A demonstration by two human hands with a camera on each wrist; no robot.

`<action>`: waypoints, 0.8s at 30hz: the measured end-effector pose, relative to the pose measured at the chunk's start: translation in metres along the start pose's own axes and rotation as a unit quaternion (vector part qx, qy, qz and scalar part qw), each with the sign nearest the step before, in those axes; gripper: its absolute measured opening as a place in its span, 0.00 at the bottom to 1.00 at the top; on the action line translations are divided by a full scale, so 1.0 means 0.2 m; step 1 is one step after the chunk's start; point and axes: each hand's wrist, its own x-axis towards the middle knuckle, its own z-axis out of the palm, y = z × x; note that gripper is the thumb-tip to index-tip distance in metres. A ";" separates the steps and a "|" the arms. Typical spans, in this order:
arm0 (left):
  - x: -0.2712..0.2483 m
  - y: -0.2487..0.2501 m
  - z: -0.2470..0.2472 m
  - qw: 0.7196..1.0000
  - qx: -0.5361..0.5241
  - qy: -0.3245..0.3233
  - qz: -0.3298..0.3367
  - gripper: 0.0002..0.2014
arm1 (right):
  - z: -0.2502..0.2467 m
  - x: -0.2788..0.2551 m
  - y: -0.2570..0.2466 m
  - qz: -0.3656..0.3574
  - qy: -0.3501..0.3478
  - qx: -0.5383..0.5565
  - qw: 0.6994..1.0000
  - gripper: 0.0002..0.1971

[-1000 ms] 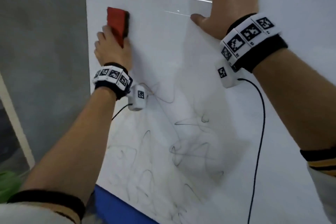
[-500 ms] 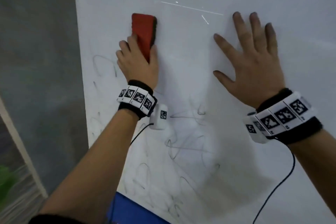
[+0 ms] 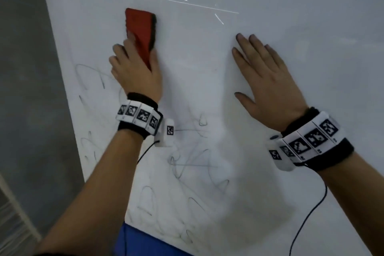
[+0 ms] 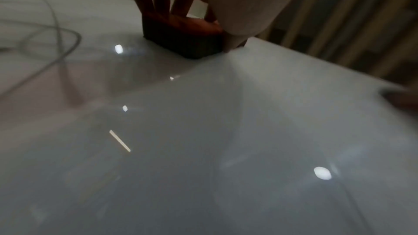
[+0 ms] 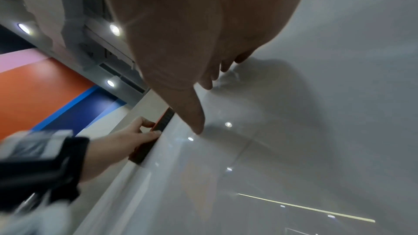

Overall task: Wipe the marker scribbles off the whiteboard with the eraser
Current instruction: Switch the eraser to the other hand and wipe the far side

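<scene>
A red eraser [image 3: 140, 31] with a dark felt face lies flat against the whiteboard [image 3: 270, 16], gripped by my left hand [image 3: 135, 64] with fingers on one long side and thumb on the other. The left wrist view shows the fingers curled over the eraser [image 4: 183, 40]; the right wrist view shows the eraser [image 5: 158, 131] edge-on in my left hand [image 5: 126, 140]. Thin black scribbles [image 3: 187, 162] cover the board's lower left, below and left of the eraser. My right hand [image 3: 268, 77] lies flat on the board, fingers spread, to the right of the eraser.
The board's left edge [image 3: 60, 72] borders a grey wall [image 3: 22, 89]. A blue surface [image 3: 141, 243] shows under the board's bottom edge. Black cables [image 3: 307, 218] hang from both wrist units across the board.
The left hand has carried the eraser rightward and down from the board's upper left corner. The right hand has slid down the board, still flat. Scribbles left of the eraser have come into view.
</scene>
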 end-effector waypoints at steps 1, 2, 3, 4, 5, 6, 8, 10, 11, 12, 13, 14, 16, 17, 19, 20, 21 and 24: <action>-0.14 0.02 0.02 1.000 0.007 0.000 0.026 0.27 | 0.01 0.00 0.00 -0.002 -0.001 -0.001 1.000 0.42; -0.33 0.04 0.03 0.998 -0.003 -0.010 0.058 0.25 | 0.01 -0.01 0.00 -0.003 0.000 0.000 1.000 0.42; -0.56 0.05 0.03 0.995 -0.016 -0.034 0.091 0.24 | 0.01 -0.01 0.00 -0.005 0.001 0.001 1.000 0.42; -0.81 0.04 0.04 0.990 -0.028 -0.068 0.121 0.23 | 0.02 -0.01 0.00 -0.007 -0.001 0.000 1.000 0.43; -1.02 0.03 0.03 0.983 -0.037 -0.101 0.147 0.23 | 0.01 -0.01 0.00 -0.010 -0.005 -0.001 1.000 0.43; -1.17 0.01 0.02 0.977 -0.045 -0.124 0.168 0.24 | 0.01 -0.01 0.00 -0.013 -0.007 0.001 1.000 0.44; -1.24 -0.03 0.03 0.968 -0.057 -0.134 0.205 0.28 | 0.01 -0.01 0.01 -0.019 -0.009 0.007 1.000 0.43; -1.06 -0.08 0.04 0.973 -0.048 -0.119 0.191 0.27 | 0.01 -0.01 0.02 -0.022 -0.008 0.010 1.000 0.41; -0.92 -0.10 0.03 0.983 -0.039 -0.098 0.152 0.26 | 0.01 -0.01 0.02 -0.021 -0.006 0.012 1.000 0.40; -0.77 -0.12 0.03 0.992 -0.029 -0.071 0.102 0.25 | 0.01 -0.01 0.02 -0.018 -0.003 0.011 1.000 0.39; -0.62 -0.14 0.02 0.998 -0.023 -0.046 0.047 0.25 | 0.01 -0.01 0.02 -0.016 0.000 0.009 1.000 0.39; -0.50 -0.13 0.01 0.999 -0.025 -0.028 -0.008 0.27 | 0.01 -0.02 0.01 -0.014 0.003 0.008 1.000 0.38; -0.44 -0.07 0.02 0.997 -0.030 -0.013 -0.069 0.28 | 0.02 -0.02 0.00 -0.012 0.011 0.010 1.000 0.37; -0.50 -0.02 0.02 0.998 -0.021 -0.012 -0.061 0.26 | 0.02 -0.02 -0.01 -0.013 0.014 0.010 1.000 0.36; -0.81 0.09 0.01 0.998 -0.029 -0.048 0.042 0.24 | 0.03 -0.02 -0.01 -0.011 0.022 0.010 1.000 0.36; -1.01 0.14 0.00 0.990 -0.043 -0.091 0.099 0.23 | 0.03 -0.02 -0.02 -0.009 0.025 0.012 1.000 0.36; -1.21 0.17 -0.03 0.978 -0.059 -0.143 0.137 0.24 | 0.03 -0.02 -0.02 -0.008 0.026 0.015 1.000 0.37; -1.37 0.07 -0.05 0.966 -0.079 -0.187 0.159 0.23 | 0.02 -0.02 0.00 -0.002 0.016 0.028 0.999 0.39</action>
